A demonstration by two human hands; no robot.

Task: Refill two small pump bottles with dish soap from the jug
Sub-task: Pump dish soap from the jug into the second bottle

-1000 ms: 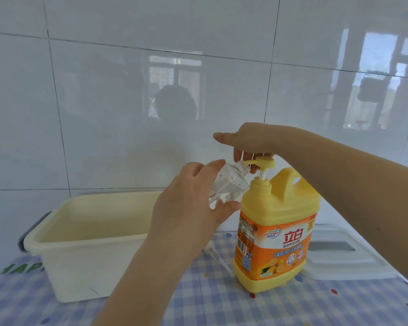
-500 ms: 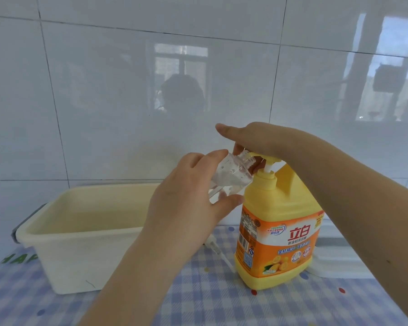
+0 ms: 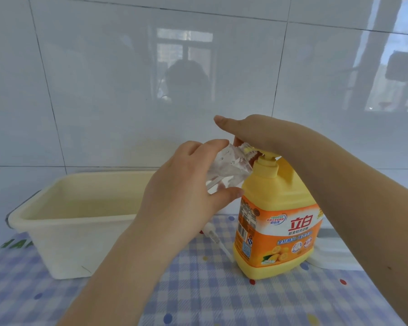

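A yellow dish soap jug (image 3: pixel 277 222) with an orange label stands upright on the checked cloth at centre right. My right hand (image 3: pixel 252 131) lies flat on top of its pump head, which is pressed down and mostly hidden. My left hand (image 3: pixel 186 191) holds a small clear bottle (image 3: pixel 229 167), tilted with its open mouth under the jug's spout. A white pump top with its tube (image 3: pixel 218 241) lies on the cloth just left of the jug.
A cream plastic tub (image 3: pixel 76 222) sits at the left on the blue checked tablecloth (image 3: pixel 210 297). A white lid (image 3: pixel 335 255) lies flat behind the jug to the right. A glossy white tiled wall stands close behind.
My right hand has pushed the jug's pump head down; the stem that stood tall a second ago is now short. The small bottle stays tilted at the spout.
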